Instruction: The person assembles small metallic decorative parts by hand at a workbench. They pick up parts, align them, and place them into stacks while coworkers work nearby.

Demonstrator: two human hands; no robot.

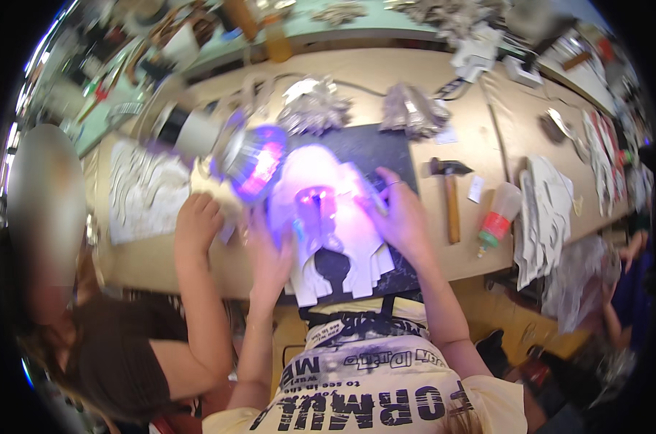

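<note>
Under a strong violet light lies a white shoe upper (364,253), its rounded end away from me and its two legs toward me. My left hand (270,249) holds its left edge, thumb on the near side and fingers reaching forward. At the right edge, the thumb and fingers of my right hand (400,213) close on the material; glare blurs the exact contact. A lamp (254,165) with a ribbed reflector shines on the upper from the left. Beneath it is a dark board (371,141).
Left of me, a co-worker's hand (199,217) is beside the lamp, near a sheet with pale curved strips (143,181). Bundled pieces (313,108) sit behind the board. To the right are a hammer (451,195), a red-labelled bottle (498,217) and stacked white uppers (543,217).
</note>
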